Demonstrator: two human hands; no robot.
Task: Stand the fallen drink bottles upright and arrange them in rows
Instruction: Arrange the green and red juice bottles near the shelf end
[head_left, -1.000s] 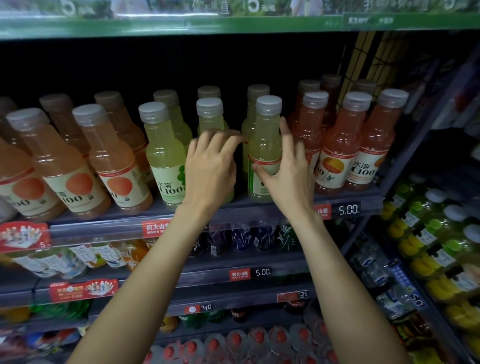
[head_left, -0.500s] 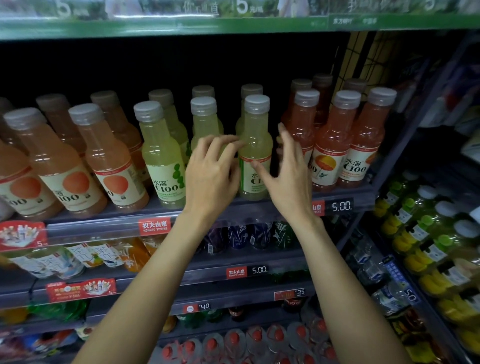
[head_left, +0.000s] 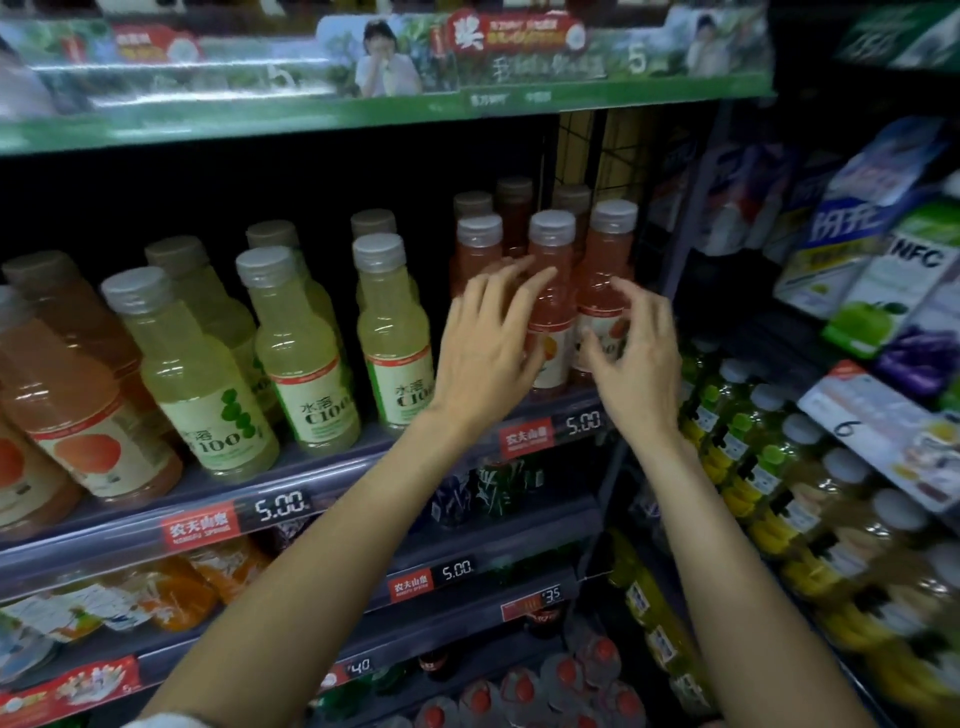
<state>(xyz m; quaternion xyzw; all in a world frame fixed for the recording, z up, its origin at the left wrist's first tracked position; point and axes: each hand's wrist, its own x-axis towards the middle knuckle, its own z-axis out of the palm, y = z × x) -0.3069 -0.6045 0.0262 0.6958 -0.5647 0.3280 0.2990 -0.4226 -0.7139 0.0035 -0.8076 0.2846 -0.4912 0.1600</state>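
Upright drink bottles stand in rows on a store shelf (head_left: 311, 483). Orange ones (head_left: 78, 395) are at the left, yellow-green ones (head_left: 389, 332) in the middle and pink ones (head_left: 551, 244) at the right end. My left hand (head_left: 488, 343) reaches in front of the pink bottles with its fingers stretched out, covering the lower part of the leftmost pink bottle (head_left: 478, 244). My right hand (head_left: 634, 353) hovers with loosely curled fingers at the label of the rightmost pink bottle (head_left: 610, 260). Neither hand visibly grips a bottle.
Below, a shelf holds orange bottles lying on their sides (head_left: 171, 587), and red-capped bottles (head_left: 519, 691) sit at the bottom. To the right, a neighbouring rack carries green-and-yellow bottles (head_left: 737, 441) and juice cartons (head_left: 883, 270). A wire grid (head_left: 582, 150) closes the shelf's right end.
Both hands have left the yellow-green bottle in the middle and moved right to the pink bottles. The view has shifted right and up with them.
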